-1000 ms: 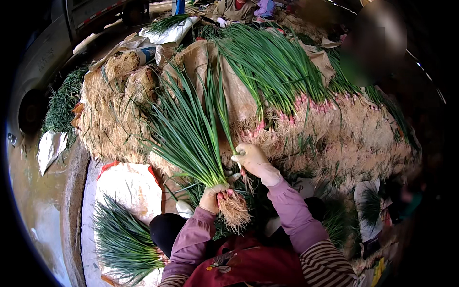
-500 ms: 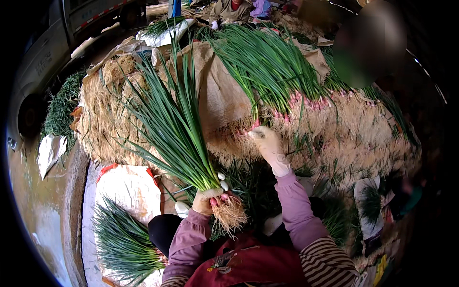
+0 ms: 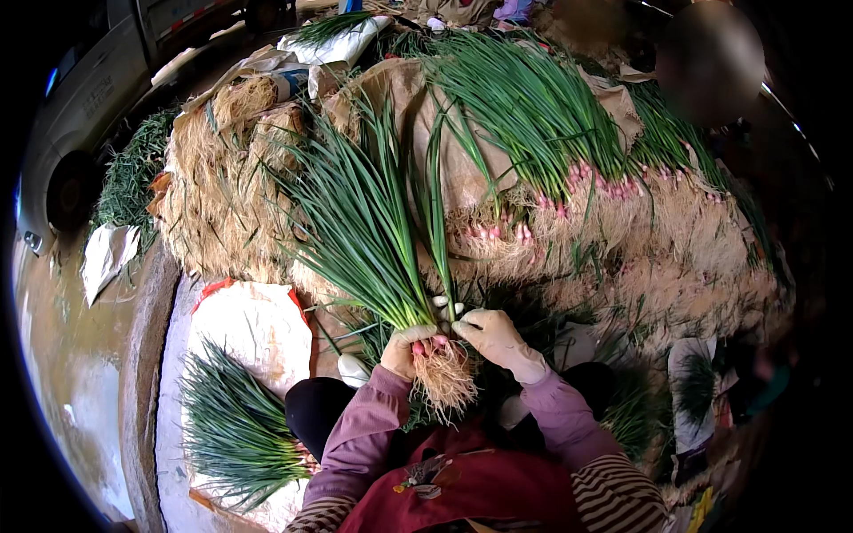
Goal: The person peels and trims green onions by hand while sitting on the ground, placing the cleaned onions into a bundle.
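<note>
My gloved left hand (image 3: 404,352) is closed around the base of a bunch of spring onions (image 3: 378,253). Its pink bulbs and tan roots hang out below the fist, while the long green leaves fan away from me. Just right of the bunch, my gloved right hand (image 3: 499,341) pinches the lower end of a thin stalk or two of spring onion (image 3: 435,209). Those leaves stand beside the bunch, and their bulb end is hidden by the fingers. Beyond my hands, a large heap of spring onions (image 3: 533,115) lies with pink bulbs toward me.
Brown sacking (image 3: 462,173) covers part of the root-fringed stack. At lower left, a bundle of spring onions (image 3: 235,431) rests on a white sack (image 3: 253,324). A concrete kerb (image 3: 142,373) runs along the left, with a parked vehicle (image 3: 80,98) beyond. Another person (image 3: 458,11) is at the far edge.
My right hand has come back from the heap toward the left hand, bringing the thin spring onion upright beside the bunch. The left hand still grips the bunch.
</note>
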`<state>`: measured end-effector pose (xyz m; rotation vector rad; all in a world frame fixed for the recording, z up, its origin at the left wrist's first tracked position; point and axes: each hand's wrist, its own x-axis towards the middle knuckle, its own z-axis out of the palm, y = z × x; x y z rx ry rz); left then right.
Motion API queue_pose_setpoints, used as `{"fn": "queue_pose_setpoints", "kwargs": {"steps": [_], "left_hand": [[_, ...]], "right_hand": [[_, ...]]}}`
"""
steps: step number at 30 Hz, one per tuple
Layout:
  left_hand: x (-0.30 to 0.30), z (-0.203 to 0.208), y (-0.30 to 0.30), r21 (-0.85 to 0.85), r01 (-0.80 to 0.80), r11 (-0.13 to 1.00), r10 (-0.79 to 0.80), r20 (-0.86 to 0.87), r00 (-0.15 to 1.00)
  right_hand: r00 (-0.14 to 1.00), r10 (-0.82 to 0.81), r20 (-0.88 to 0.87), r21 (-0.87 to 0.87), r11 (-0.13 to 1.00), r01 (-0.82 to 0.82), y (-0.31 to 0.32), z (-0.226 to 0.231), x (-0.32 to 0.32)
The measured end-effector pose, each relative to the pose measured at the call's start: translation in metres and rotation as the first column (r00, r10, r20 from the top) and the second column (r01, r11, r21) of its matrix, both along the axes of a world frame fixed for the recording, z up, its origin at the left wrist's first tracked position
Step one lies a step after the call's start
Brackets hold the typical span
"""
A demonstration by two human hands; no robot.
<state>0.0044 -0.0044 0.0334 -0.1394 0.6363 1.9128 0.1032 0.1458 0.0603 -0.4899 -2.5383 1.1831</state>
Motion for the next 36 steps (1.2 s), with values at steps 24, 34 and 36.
{"fn": "queue_pose_setpoints", "kwargs": {"steps": [24, 34, 36], "left_hand": [[-0.003, -0.031, 0.000, -0.099, 0.045, 0.994, -0.051, -0.056, 0.997], [0.002, -0.015, 0.001, 0.134, 0.009, 0.991, 0.000, -0.069, 0.998], [0.007, -0.001, 0.006, 0.149, 0.003, 0.989, 0.003, -0.038, 0.999]], "right_hand": [[0.976, -0.161, 0.146, -0.283, 0.939, 0.198, 0.024, -0.047, -0.050], [0.899, -0.426, -0.102, -0.025, 0.905, 0.425, 0.144, 0.021, -0.083], [0.923, -0.385, -0.001, -0.258, 0.892, 0.372, 0.152, 0.035, -0.108]]}}
